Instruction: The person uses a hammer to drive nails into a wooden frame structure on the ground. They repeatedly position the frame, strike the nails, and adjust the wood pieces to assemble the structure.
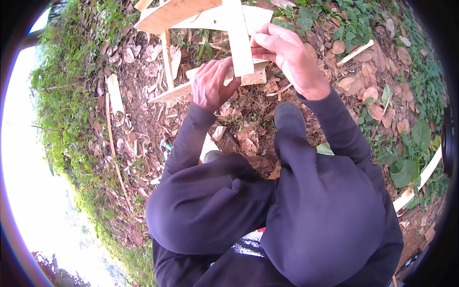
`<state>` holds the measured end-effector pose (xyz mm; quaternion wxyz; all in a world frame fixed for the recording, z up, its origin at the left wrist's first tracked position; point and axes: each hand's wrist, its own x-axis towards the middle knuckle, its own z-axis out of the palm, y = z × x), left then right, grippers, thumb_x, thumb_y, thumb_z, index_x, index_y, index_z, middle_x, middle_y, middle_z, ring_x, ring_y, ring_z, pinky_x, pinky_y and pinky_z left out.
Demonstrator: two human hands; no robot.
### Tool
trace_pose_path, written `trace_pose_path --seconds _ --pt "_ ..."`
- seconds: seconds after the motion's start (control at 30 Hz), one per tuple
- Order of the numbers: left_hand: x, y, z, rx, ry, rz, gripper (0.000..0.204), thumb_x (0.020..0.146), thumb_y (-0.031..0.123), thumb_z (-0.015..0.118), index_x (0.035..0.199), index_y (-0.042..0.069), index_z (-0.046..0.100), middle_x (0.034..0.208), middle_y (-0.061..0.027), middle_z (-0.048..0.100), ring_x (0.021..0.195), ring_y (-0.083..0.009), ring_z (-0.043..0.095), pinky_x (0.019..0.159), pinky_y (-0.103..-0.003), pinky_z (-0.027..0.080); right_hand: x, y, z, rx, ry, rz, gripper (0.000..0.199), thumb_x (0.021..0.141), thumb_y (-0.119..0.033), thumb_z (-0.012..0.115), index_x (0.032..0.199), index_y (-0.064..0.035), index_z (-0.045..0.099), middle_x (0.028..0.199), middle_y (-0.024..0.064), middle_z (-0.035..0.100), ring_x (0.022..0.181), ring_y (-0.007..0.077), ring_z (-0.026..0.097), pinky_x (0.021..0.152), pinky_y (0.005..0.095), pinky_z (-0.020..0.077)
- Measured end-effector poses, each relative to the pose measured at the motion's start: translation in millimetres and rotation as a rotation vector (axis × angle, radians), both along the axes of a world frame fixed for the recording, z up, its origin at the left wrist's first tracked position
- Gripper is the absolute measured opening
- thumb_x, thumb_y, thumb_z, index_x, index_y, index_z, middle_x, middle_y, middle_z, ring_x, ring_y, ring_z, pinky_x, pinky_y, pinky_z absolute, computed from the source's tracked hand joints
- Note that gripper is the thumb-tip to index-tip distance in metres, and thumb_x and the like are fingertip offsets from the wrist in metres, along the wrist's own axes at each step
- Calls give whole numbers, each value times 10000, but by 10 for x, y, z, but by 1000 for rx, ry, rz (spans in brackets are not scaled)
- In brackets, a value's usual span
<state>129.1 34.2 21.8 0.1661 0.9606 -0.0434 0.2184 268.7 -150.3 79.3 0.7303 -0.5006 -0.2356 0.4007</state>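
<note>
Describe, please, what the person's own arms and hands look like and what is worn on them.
Both arms are covered by long, loose sleeves of dark navy cloth, plain and unmarked, ending at the wrists. The left hand and right hand are bare: no gloves, rings or watch show. The left sleeve and right sleeve look creased and match the dark trousers.

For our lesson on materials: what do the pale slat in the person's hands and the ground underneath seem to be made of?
Pale slat: looks like raw, unpainted wood, light and matt, with sawn straight edges; both the left hand and the right hand grip it. Ground: bare reddish-brown soil strewn with dry brown leaves and wood offcuts.
</note>
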Motion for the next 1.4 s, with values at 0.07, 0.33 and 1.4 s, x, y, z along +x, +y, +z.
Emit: trace_pose_path --seconds 0.07,0.33,1.4 --pt "14 8 80 -87 67 -32 345 774 152 757 1095 61 673 982 -69 725 852 -230 687 772 -359 540 -17 1 -71 6 28 -18 260 1001 -271 561 1072 -25 606 1035 57 625 999 141 607 947 303 467" --pt "149 -105 389 -166 244 -88 299 813 145 705 1100 64 690 1027 -91 680 881 -275 668 786 -375 545 111 -47 -219 -86 -58 -61 135 978 -154 603 1020 -26 597 1010 45 635 893 97 605 881 268 484" --pt "-76 -17 213 -173 154 -86 273 794 150 718 1046 59 667 960 -111 720 891 -301 700 825 -394 550 77 1 -512 -161 -69 -66 510 913 43 634 1394 89 473 1136 116 682 1009 126 655 889 252 528"
